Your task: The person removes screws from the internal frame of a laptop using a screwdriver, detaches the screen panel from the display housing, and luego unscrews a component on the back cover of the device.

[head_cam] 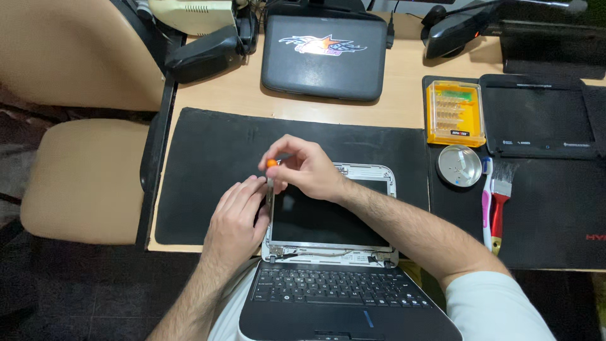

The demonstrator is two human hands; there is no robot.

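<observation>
The right hand (309, 172) pinches an orange-capped screwdriver (271, 165) upright at the upper left corner of the laptop's screen (325, 218), which lies flat on the black mat (208, 164) with its bezel off. The left hand (237, 218) rests loosely curled against the screen's left edge, fingertips beside the driver's shaft. To do this well, it seems best to keep the driver square to the screw, press lightly and steady the panel. Both forearms reach in from below, the right crossing over the screen.
</observation>
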